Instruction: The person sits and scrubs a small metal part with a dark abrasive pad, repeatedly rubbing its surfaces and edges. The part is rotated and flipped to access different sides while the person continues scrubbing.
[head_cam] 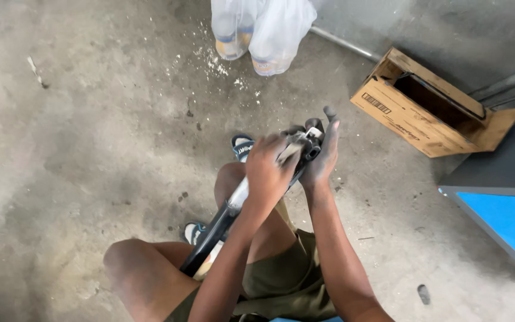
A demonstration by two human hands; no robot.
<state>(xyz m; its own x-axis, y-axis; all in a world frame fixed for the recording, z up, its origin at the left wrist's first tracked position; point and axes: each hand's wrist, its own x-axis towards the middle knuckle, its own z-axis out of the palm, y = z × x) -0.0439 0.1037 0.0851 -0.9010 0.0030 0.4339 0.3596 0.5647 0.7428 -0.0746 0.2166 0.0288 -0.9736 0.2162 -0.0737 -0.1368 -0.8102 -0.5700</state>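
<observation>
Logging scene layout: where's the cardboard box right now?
Head view, upper right: the cardboard box lies on its side on the concrete floor, beyond the right hand, beside a blue panel.

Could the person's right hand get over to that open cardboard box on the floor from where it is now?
Probably yes, with a stretch. The right hand rests against the top of the long black tool, and the bare concrete floor between it and the cardboard box holds nothing in the way. It would have to leave the tool first.

A: What's the part?
B: Long black metal tool (222, 223), silver band mid-shaft, tilted, lower end between the knees.
A: Upper end?
B: Black head with a pale piece, partly hidden.
</observation>
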